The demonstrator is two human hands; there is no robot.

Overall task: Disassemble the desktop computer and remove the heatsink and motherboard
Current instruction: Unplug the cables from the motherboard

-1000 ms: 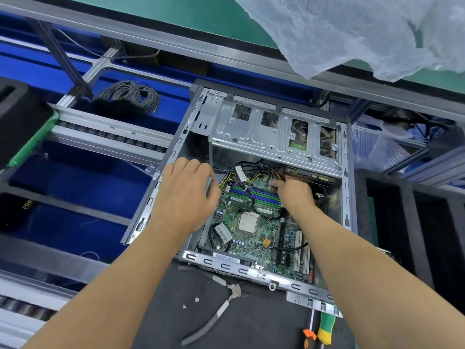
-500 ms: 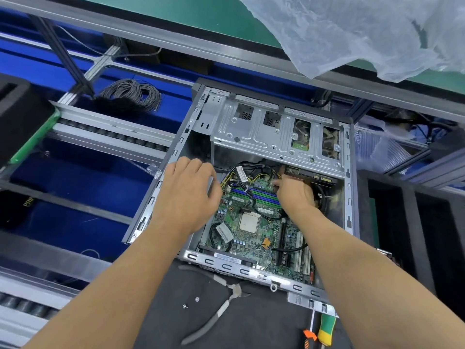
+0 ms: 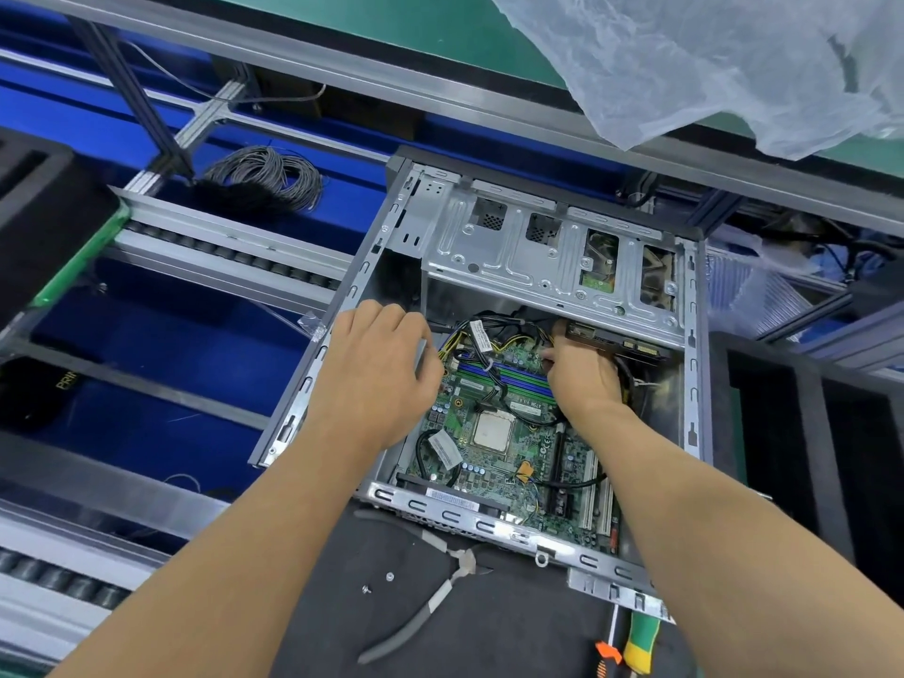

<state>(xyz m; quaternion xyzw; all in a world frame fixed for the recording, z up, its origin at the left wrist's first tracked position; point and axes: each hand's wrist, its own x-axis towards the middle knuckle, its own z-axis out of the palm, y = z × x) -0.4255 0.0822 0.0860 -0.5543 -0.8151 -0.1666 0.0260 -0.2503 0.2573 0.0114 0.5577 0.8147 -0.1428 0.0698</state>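
Observation:
The open desktop case [image 3: 489,523] lies on its side on a dark mat. Inside it sits the green motherboard [image 3: 494,477], with the bare processor [image 3: 494,430] showing and no heatsink on it. My left hand [image 3: 376,379] reaches over the case's left wall. Its fingers curl down at the board's upper-left corner beside the yellow and black cables [image 3: 489,325], and the fingertips are hidden. My right hand [image 3: 584,379] is deep in the case at the board's upper right, fingers pinched on a cable connector near the blue memory slots [image 3: 504,379].
The metal drive cage [image 3: 528,266] covers the far part of the case. Pliers [image 3: 440,594], two loose screws [image 3: 390,575] and a green-handled screwdriver [image 3: 641,638] lie on the mat in front. A black foam tray [image 3: 807,457] stands on the right, with a plastic sheet [image 3: 709,66] above.

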